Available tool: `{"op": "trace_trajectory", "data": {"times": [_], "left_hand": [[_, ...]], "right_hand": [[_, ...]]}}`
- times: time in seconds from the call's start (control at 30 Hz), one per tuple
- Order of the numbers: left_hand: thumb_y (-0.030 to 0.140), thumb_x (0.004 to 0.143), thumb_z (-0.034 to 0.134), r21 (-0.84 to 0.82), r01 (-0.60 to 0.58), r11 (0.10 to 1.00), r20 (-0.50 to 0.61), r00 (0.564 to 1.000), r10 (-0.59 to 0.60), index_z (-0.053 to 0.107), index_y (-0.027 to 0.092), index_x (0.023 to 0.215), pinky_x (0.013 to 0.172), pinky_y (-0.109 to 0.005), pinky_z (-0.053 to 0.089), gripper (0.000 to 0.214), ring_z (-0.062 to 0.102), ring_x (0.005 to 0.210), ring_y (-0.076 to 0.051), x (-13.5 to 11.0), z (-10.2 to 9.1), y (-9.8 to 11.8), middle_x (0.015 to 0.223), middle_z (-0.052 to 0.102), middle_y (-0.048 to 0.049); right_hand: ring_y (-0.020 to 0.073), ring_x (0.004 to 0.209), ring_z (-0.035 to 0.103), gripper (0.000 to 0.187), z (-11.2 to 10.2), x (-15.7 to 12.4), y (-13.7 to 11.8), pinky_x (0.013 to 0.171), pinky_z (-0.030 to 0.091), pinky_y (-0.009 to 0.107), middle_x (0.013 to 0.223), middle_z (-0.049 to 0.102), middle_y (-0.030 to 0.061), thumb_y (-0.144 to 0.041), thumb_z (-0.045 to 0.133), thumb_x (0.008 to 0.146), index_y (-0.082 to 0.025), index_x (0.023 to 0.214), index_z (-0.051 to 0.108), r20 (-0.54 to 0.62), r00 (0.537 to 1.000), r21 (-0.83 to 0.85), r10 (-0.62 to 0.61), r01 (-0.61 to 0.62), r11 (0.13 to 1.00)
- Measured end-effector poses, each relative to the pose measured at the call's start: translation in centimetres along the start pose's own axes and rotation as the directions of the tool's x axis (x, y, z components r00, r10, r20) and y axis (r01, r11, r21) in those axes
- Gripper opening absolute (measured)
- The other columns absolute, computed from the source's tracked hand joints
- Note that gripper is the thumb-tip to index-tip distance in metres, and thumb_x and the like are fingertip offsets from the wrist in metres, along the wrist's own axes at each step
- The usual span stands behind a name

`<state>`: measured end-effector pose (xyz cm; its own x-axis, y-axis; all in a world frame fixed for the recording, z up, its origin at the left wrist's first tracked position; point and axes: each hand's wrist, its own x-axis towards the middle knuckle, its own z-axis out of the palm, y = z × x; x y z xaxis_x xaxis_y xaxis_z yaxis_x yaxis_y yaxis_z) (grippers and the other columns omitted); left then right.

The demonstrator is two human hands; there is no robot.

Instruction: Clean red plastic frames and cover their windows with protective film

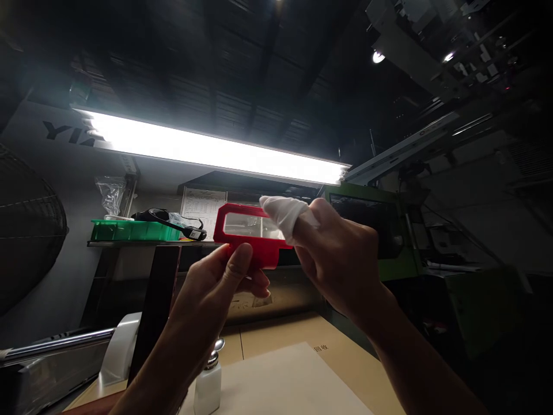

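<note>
Held up beneath the lamp is a red plastic part (264,258), a frame around a clear window (242,223). My left hand (224,274) grips its lower edge, thumb in front and fingers behind. A white cloth (283,214) is wrapped over a finger of my right hand (341,248). That covered finger lies against the right side of the window and hides the frame's right end. The other fingers of my right hand are curled in.
A lit tube lamp (216,153) crosses overhead. Behind are a shelf with a green bin (112,230), a black strapped device (162,218) and a printed sheet (205,203). A pump bottle (208,387) stands by white paper (285,383) on cardboard (319,328). A green machine (400,268) is right.
</note>
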<state>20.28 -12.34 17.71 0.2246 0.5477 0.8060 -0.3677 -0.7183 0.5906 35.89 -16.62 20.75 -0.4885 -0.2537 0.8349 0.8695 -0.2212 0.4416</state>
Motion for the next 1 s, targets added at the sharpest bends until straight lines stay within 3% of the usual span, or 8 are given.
{"op": "trace_trajectory", "data": {"times": [0.27,0.37,0.5,0.77,0.93,1.0], "left_hand": [[0.034,0.081,0.061,-0.020,0.022,1.000,0.039,0.999,-0.021,0.064,0.017,0.078,0.058,-0.021,0.050,0.018,0.057,0.055,-0.012,0.1,-0.1,-0.4,0.060,0.063,0.0014],[0.036,0.082,0.059,-0.009,0.015,1.000,0.021,1.000,-0.015,0.065,0.017,0.072,0.057,-0.019,0.049,0.022,0.057,0.055,-0.011,0.0,-0.1,-0.1,0.059,0.063,0.0008],[0.037,0.081,0.059,-0.022,0.008,1.000,-0.019,1.000,-0.008,0.066,0.018,0.070,0.055,-0.018,0.050,0.024,0.058,0.054,-0.011,0.1,-0.1,-0.1,0.058,0.063,0.0011],[0.039,0.080,0.061,-0.034,0.012,0.999,-0.016,1.000,-0.012,0.066,0.017,0.073,0.054,-0.018,0.051,0.023,0.059,0.054,-0.011,0.6,-0.4,-0.5,0.058,0.065,0.0003],[0.038,0.082,0.059,-0.024,0.007,1.000,-0.005,1.000,-0.007,0.066,0.018,0.074,0.056,-0.019,0.052,0.023,0.060,0.054,-0.012,0.6,-0.7,-0.5,0.058,0.065,0.0006],[0.038,0.082,0.058,-0.026,-0.006,1.000,0.008,1.000,0.006,0.067,0.018,0.076,0.056,-0.019,0.053,0.022,0.060,0.055,-0.012,0.6,-0.6,-0.5,0.059,0.065,0.0006]], "right_hand": [[0.0067,0.051,0.033,0.025,0.1,0.9,-1.5,0.046,0.024,0.022,0.066,0.047,-0.0024,-0.027,0.043,0.093,-0.028,0.088,0.068,0.037,0.992,0.061,-0.119,0.117,0.991],[0.0064,0.049,0.033,0.024,0.5,0.8,-0.4,0.044,0.021,0.021,0.066,0.050,-0.0020,-0.022,0.044,0.091,-0.025,0.094,0.067,0.062,0.997,-0.008,-0.035,0.035,0.999],[0.0067,0.046,0.030,0.026,0.1,0.1,0.7,0.043,0.020,0.021,0.065,0.050,-0.0013,-0.017,0.043,0.087,-0.022,0.098,0.066,0.014,0.994,-0.032,0.105,-0.104,0.994],[0.0075,0.046,0.027,0.028,-0.4,-1.4,0.4,0.042,0.022,0.023,0.062,0.043,-0.0021,-0.016,0.040,0.086,-0.014,0.096,0.066,0.024,0.995,0.115,0.092,-0.094,0.989],[0.0071,0.047,0.028,0.026,-0.2,-2.1,0.2,0.043,0.023,0.023,0.063,0.043,-0.0023,-0.018,0.041,0.088,-0.016,0.089,0.067,0.047,0.997,0.131,0.062,-0.068,0.989],[0.0066,0.048,0.030,0.027,-0.1,-2.1,-0.1,0.044,0.023,0.023,0.064,0.045,-0.0026,-0.019,0.041,0.090,-0.019,0.097,0.067,0.054,0.997,0.125,0.045,-0.052,0.991]]}}
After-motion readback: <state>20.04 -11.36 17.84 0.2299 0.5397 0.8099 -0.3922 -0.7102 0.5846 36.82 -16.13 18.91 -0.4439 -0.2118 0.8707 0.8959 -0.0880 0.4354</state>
